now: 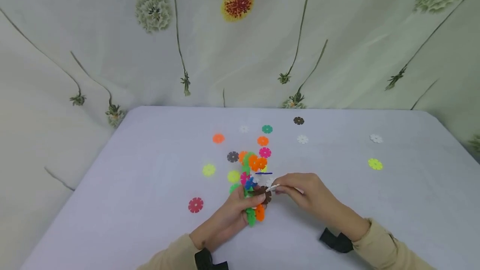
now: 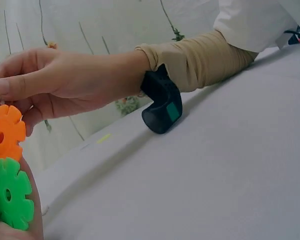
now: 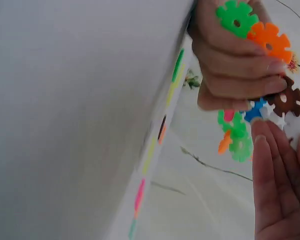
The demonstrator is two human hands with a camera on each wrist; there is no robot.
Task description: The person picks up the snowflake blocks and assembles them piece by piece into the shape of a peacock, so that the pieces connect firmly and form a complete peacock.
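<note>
A cluster of joined plastic snowflake discs (image 1: 252, 178) in green, orange, pink, blue and brown stands over the white table (image 1: 150, 186). My left hand (image 1: 254, 200) grips its near end, fingers curled round the green disc (image 3: 236, 17) and orange disc (image 3: 269, 41). My right hand (image 1: 277, 187) pinches a white disc (image 1: 272, 186) edge-on against the brown disc (image 1: 264, 193) of the cluster. In the right wrist view the white disc (image 3: 293, 126) lies against my right fingers (image 3: 275, 170), beside the brown disc (image 3: 286, 98). The left wrist view shows the orange disc (image 2: 5, 135) and green disc (image 2: 10, 193).
Loose discs lie scattered: red (image 1: 195, 205), yellow (image 1: 208, 170), orange (image 1: 218, 138), teal (image 1: 267, 128), brown (image 1: 298, 120), white (image 1: 376, 138), yellow (image 1: 375, 163). A flower-printed curtain (image 1: 240, 36) hangs behind the table's far edge. A black wrist strap (image 2: 162, 102) rests on the tabletop.
</note>
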